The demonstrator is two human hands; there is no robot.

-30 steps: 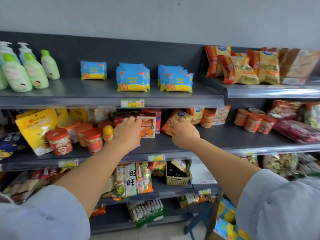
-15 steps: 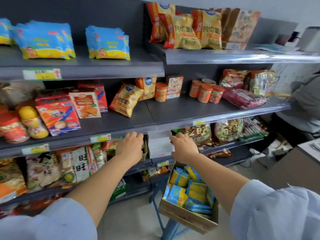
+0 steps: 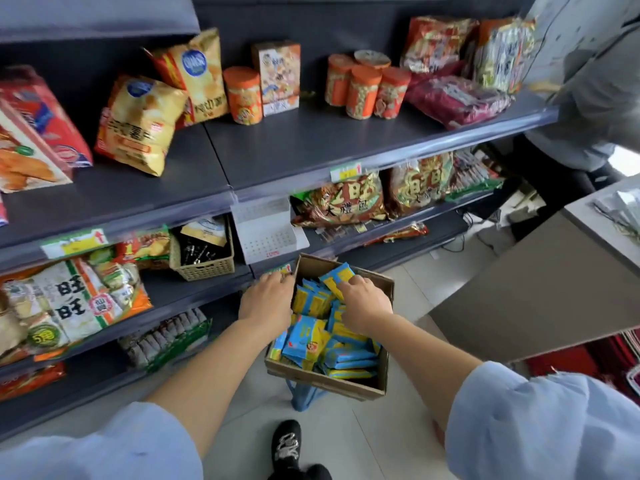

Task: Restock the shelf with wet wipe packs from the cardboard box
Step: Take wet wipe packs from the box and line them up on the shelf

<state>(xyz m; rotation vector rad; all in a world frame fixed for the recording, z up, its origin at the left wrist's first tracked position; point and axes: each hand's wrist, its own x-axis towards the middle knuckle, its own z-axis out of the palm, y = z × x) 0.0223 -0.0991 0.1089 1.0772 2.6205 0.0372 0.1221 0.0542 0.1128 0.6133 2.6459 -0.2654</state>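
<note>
Both hands had dropped from the shelves (image 3: 311,147) to the cardboard box (image 3: 329,381) of wet wipe packs (image 3: 304,344), the right hand (image 3: 363,303) pinching one upright pack (image 3: 336,279) and the left hand (image 3: 268,299) at the rim, its grip unclear, so another pickup looked under way.

Views: one wide-angle camera, worn on the person's head.
Facing: forward and steeply down, with the dark grey metal shelving (image 3: 311,147) filling the left and top.
Nearest: two pale blue sleeves, left (image 3: 97,445) and right (image 3: 547,420), at the bottom corners.
Centre: open brown cardboard box (image 3: 329,379), seen from above at arm's reach, inside showing.
Below: pale tiled floor (image 3: 346,438) and black shoe (image 3: 286,441), almost under the lens.
Right edge: beige table (image 3: 536,278), cut off by the frame.
Distortion: shelf edges slant and bow toward the sides.
</note>
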